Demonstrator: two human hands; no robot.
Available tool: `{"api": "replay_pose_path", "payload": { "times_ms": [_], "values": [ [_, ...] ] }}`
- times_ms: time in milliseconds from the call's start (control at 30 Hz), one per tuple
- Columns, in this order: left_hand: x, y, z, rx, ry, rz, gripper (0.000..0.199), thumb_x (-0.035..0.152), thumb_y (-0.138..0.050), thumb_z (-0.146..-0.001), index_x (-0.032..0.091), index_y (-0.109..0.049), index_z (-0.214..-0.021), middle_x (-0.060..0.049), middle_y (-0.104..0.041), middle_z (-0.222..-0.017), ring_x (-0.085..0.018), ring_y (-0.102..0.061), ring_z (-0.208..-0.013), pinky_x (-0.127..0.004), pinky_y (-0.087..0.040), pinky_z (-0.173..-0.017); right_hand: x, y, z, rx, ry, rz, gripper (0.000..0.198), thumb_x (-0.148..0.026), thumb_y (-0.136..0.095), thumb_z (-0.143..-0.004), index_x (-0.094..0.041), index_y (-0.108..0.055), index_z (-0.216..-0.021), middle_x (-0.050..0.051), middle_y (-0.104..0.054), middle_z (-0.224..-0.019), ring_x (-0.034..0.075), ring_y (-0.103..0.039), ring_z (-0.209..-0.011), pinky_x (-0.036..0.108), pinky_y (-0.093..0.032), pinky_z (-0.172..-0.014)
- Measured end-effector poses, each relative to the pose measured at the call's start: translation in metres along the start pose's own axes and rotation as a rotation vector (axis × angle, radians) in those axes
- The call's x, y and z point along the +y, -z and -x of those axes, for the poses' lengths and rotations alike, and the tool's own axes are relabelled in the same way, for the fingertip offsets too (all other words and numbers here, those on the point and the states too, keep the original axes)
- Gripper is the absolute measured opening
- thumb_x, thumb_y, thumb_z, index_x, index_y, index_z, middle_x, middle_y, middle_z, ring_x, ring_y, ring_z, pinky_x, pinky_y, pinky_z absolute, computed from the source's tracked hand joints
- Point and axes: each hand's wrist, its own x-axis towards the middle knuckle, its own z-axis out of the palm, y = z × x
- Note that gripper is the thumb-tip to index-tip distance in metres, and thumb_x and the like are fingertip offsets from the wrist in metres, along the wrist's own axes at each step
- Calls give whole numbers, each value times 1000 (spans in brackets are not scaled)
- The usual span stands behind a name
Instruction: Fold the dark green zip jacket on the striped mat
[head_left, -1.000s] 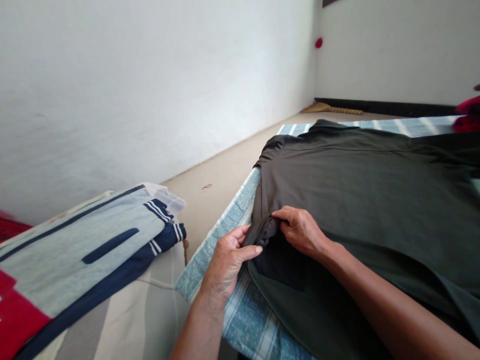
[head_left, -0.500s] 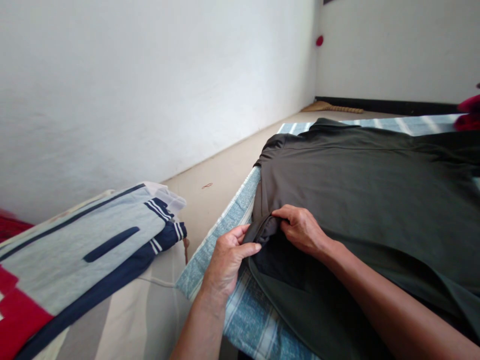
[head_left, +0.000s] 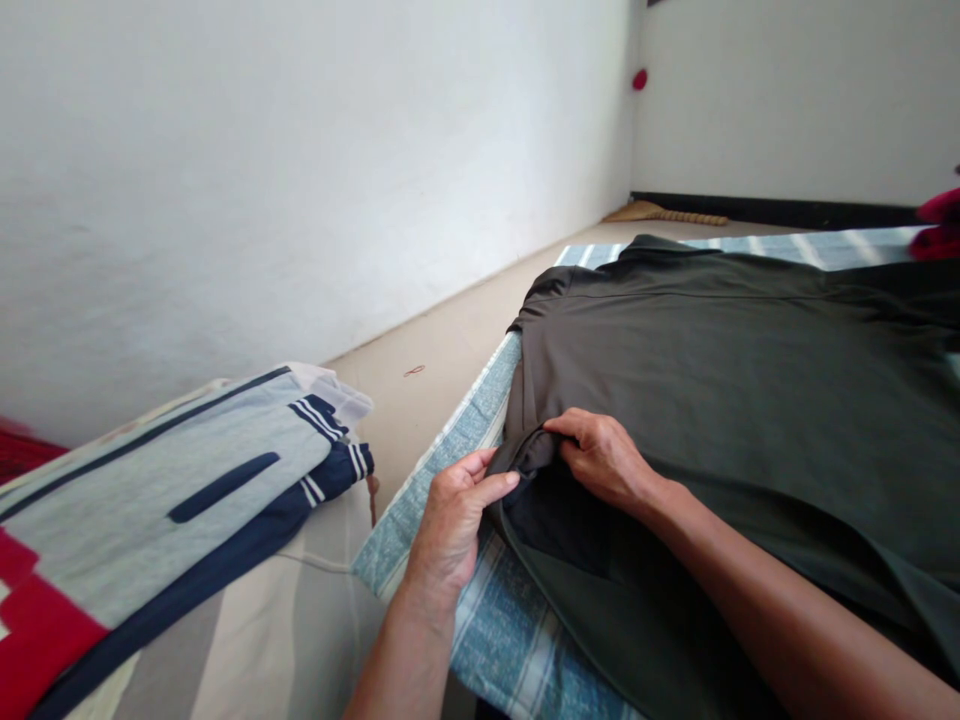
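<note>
A dark olive-grey shirt (head_left: 720,370) lies spread over a blue-and-white striped cloth (head_left: 517,630), its collar end away from me. My left hand (head_left: 457,515) pinches the shirt's left edge between thumb and fingers. Just to the right, my right hand (head_left: 604,455) is closed on the same edge, where the fabric is bunched and folded. Between the two hands the cloth curls up, and the dark inner side shows below. The right fingertips are partly hidden in the fold.
At the left, a grey, navy and red jacket (head_left: 187,470) with striped cuffs lies on a striped cover (head_left: 255,640). A straw broom (head_left: 637,212) rests on the floor by the far corner. Red fabric (head_left: 937,225) shows at the right edge. White walls (head_left: 300,170) stand behind.
My left thumb has shifted slightly up along the shirt's edge, and the fold between my hands has changed shape a little. The right hand stays in place.
</note>
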Motion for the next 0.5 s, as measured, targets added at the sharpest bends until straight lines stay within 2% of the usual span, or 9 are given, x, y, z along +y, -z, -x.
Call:
{"api": "replay_pose_path", "payload": {
  "times_ms": [500],
  "values": [
    [2, -3, 1, 45, -17, -8, 36, 20, -70, -67, 12, -70, -102, -7, -74, -80, -20, -68, -73, -28, -49, -73, -1, 0, 1, -3, 4, 14, 39, -7, -42, -74, -20, -67, -103, 4, -67, -93, 17, -61, -88, 25, -42, -76]
  ]
}}
